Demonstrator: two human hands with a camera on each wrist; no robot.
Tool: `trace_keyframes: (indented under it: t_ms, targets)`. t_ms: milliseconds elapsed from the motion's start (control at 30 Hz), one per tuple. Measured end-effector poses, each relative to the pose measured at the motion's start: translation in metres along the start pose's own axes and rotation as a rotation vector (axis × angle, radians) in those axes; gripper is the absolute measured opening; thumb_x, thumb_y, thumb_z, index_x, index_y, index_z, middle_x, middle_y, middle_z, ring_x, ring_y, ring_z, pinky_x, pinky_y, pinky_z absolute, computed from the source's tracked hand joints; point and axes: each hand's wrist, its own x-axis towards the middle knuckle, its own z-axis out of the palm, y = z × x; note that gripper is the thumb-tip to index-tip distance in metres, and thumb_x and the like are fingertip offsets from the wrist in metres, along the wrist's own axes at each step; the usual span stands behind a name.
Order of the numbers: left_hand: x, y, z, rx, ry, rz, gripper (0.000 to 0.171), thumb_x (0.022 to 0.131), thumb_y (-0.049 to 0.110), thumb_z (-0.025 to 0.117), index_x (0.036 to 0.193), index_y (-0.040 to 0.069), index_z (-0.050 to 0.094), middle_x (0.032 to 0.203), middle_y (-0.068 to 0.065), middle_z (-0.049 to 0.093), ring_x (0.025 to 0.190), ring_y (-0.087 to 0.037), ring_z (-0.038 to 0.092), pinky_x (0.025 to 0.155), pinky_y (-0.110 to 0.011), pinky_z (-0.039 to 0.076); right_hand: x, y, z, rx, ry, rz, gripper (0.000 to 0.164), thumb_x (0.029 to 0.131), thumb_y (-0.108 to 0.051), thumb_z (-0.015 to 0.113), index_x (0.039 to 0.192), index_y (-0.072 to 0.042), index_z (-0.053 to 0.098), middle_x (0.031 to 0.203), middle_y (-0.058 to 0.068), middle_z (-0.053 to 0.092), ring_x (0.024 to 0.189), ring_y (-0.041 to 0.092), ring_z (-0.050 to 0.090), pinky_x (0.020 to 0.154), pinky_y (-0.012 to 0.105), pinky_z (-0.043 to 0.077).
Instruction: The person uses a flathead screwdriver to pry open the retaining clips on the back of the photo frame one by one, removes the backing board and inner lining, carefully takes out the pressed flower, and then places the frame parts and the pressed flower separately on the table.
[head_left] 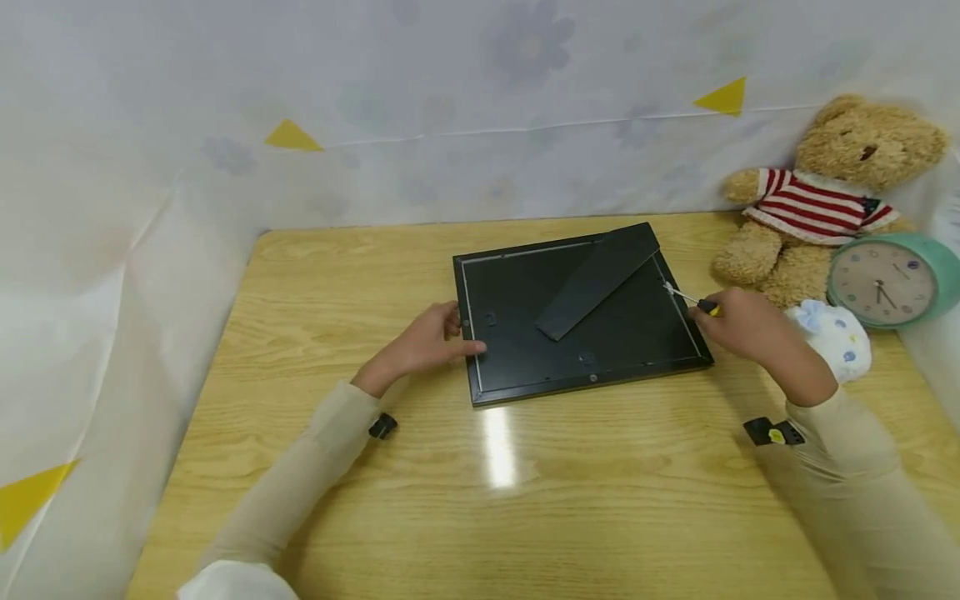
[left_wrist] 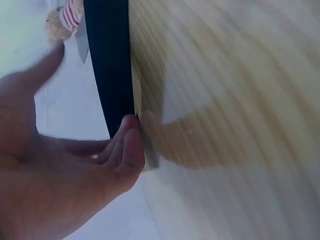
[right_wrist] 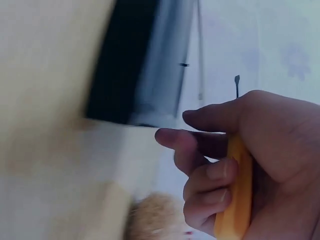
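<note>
Frame, head view: the black frame [head_left: 517,358] lies back up on the wooden table [head_left: 450,500], pale line inside its border, black stand leg [head_left: 592,287] slanting across.
Hands, head view: apart; left hand [head_left: 420,342] holds the left edge, right hand [head_left: 757,333] grips a screwdriver [head_left: 707,307], tip at the right inner rim.
Room, head view: wood stretches left and nearer; teddy bear [head_left: 825,208], clock [head_left: 881,283] and white plush [head_left: 843,342] crowd the right.
Edge, left wrist view: fingers curl against it.
Yellow handle, right wrist view: fingers wrapped round; frame corner just beside the fingertips.
</note>
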Motion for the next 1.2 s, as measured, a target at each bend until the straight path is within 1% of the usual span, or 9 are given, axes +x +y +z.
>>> trace_keyframes:
  t_ms: [67,133,200,300,367,467,600,867,1200]
  targets:
    - [-0.003,-0.002,-0.001,0.095,-0.033,0.026,0.113,0.066,0.057,0.074,0.146,0.003,0.016,0.137,-0.016,0.036,0.121,-0.026,0.039,0.096,-0.041,0.038,0.002,-0.009,-0.006,-0.025,0.03,-0.023,0.039,0.095,-0.029,0.051,0.098,0.008,0.063,0.046,0.003,0.047,0.037,0.016,0.038,0.041,0.031,0.031]
    - [-0.007,-0.003,-0.002,0.19,-0.065,0.043,0.133,0.055,0.064,0.077,0.148,0.008,0.0,0.149,-0.015,0.015,0.134,-0.029,0.022,0.105,-0.045,0.027,0.005,-0.025,-0.01,-0.035,0.05,-0.05,0.039,0.094,-0.033,0.052,0.096,0.004,0.063,0.05,0.004,0.048,0.039,0.017,0.039,0.042,0.032,0.031]
    - [-0.009,-0.004,-0.001,0.261,-0.097,0.07,0.142,0.049,0.068,0.077,0.147,0.009,-0.007,0.152,-0.015,-0.001,0.138,-0.029,0.008,0.107,-0.048,0.019,0.01,-0.045,-0.009,-0.019,0.051,-0.096,0.041,0.093,-0.039,0.051,0.094,0.0,0.061,0.056,0.004,0.049,0.042,0.017,0.041,0.044,0.032,0.032]
    - [-0.01,-0.004,0.001,0.305,-0.126,0.096,0.145,0.048,0.07,0.076,0.147,0.009,-0.011,0.152,-0.013,-0.01,0.139,-0.027,-0.003,0.109,-0.049,0.013,0.02,-0.08,-0.001,0.003,0.021,-0.197,0.038,0.094,-0.042,0.05,0.098,-0.005,0.06,0.065,0.002,0.053,0.047,0.016,0.044,0.048,0.032,0.036]
    - [-0.009,-0.004,0.002,0.321,-0.138,0.096,0.145,0.048,0.07,0.076,0.146,0.008,-0.011,0.152,-0.011,-0.013,0.139,-0.023,-0.008,0.109,-0.047,0.009,0.028,-0.102,0.007,0.004,-0.015,-0.282,0.034,0.095,-0.039,0.049,0.103,-0.008,0.059,0.07,-0.001,0.055,0.051,0.013,0.047,0.05,0.031,0.038]
    - [-0.009,-0.003,0.004,0.324,-0.138,0.085,0.146,0.047,0.07,0.076,0.146,0.008,-0.011,0.152,-0.01,-0.012,0.139,-0.022,-0.009,0.11,-0.046,0.008,0.039,-0.131,0.019,-0.021,-0.072,-0.406,0.025,0.095,-0.031,0.05,0.106,-0.01,0.059,0.077,-0.003,0.059,0.056,0.009,0.051,0.053,0.03,0.041]
    - [-0.009,-0.002,0.004,0.301,-0.129,0.083,0.146,0.047,0.068,0.078,0.147,0.007,-0.009,0.153,-0.011,-0.009,0.14,-0.022,-0.006,0.11,-0.046,0.01,0.053,-0.154,0.033,-0.078,-0.113,-0.494,0.02,0.094,-0.027,0.054,0.103,-0.01,0.06,0.079,-0.003,0.059,0.058,0.007,0.051,0.053,0.028,0.042]
    - [-0.008,-0.002,0.003,0.293,-0.148,0.061,0.147,0.046,0.069,0.077,0.146,0.009,-0.013,0.153,-0.012,-0.01,0.14,-0.025,-0.006,0.109,-0.046,0.012,0.065,-0.171,0.047,-0.079,-0.162,-0.577,0.017,0.093,-0.027,0.055,0.099,-0.013,0.063,0.079,-0.005,0.058,0.058,0.006,0.05,0.053,0.027,0.042]
    - [-0.009,0.002,0.002,0.3,-0.172,0.042,0.144,0.05,0.065,0.078,0.146,0.008,-0.014,0.152,-0.012,-0.011,0.139,-0.026,-0.007,0.109,-0.047,0.012,0.068,-0.18,0.058,-0.11,-0.151,-0.565,0.019,0.093,-0.028,0.055,0.099,-0.013,0.064,0.079,-0.003,0.06,0.06,0.007,0.052,0.054,0.027,0.042]
